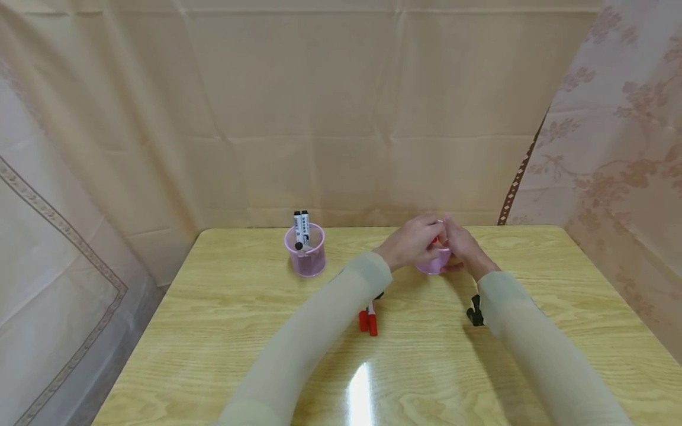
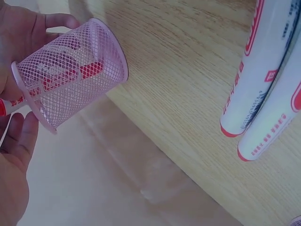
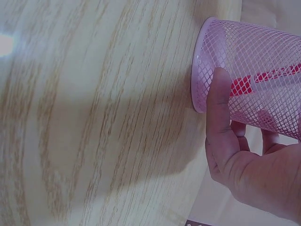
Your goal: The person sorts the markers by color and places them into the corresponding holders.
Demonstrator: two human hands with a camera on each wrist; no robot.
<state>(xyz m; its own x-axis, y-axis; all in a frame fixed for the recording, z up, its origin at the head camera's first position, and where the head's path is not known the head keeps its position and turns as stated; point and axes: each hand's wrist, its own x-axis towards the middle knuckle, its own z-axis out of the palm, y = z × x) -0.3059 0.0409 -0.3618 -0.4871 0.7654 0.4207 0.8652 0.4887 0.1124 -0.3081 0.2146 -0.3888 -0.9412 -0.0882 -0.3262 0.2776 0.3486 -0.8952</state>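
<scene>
My left hand [image 1: 412, 239] reaches over the rim of a pink mesh pen holder [image 1: 429, 265], its bent fingers pinching the upper end of a red marker [image 2: 3, 107]. Most of that marker stands inside the holder, visible through the mesh. From the right side my right hand [image 1: 467, 247] holds the same holder, thumb or finger [image 3: 218, 94] laid along the mesh near its base. In the head view both hands cover much of the holder.
A second pink mesh holder [image 1: 309, 263] at left contains black-capped markers [image 1: 301, 228]. Red-capped markers [image 1: 368, 321] lie beside my left sleeve, which partly hides them. Black marker ends [image 1: 475, 312] show beside the right sleeve. A beige curtain [image 1: 341, 118] hangs behind the wooden table [image 1: 213, 331].
</scene>
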